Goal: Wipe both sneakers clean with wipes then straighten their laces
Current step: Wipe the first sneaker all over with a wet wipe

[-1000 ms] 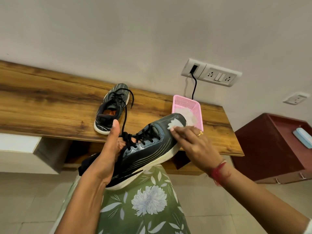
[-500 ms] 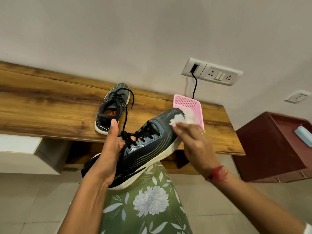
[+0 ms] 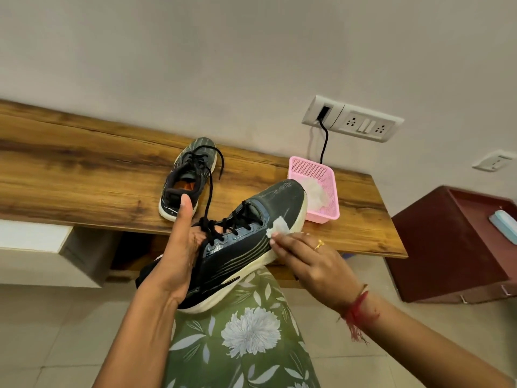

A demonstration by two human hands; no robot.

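The held sneaker [image 3: 246, 247], dark w/ a white sole, is kept up in front of the wooden desk [image 3: 84, 175]. Its heel is low over a knee in green floral fabric [image 3: 246, 331]. Its toe is tilted up & to the right, overlapping the pink basket [image 3: 310, 169] in view.

It is gripped at the collar by the L hand [image 3: 179, 256]: palm against the near side, thumb stuck straight up. The fingers are tucked in by the tongue & mostly hidden. Its black laces [image 3: 232, 222] are threaded but loose.

A small white wipe [image 3: 277, 228] is pinched by the fingertips of the R hand [image 3: 313, 261]. It is pressed to the held sneaker's side panel, just above the sole & behind the toe. A gold ring [image 3: 319, 244] is worn on that hand, a red thread [image 3: 356, 312] at its wrist.

The 2nd sneaker [image 3: 187, 180] is set upright on the desk, toe to the wall, laces untied & sprawled, well left of the basket. A long lace strand runs btwn the two sneakers; whose it is can't be told.

Crumpled white wipes [image 3: 316, 191] are seen in the basket, partly hidden by the raised toe. A socket panel [image 3: 361, 124] is fixed to the wall above, w/ a black cable [image 3: 324, 141] plugged in & dropping behind the basket. A maroon cabinet [image 3: 447, 242] is seen at right.
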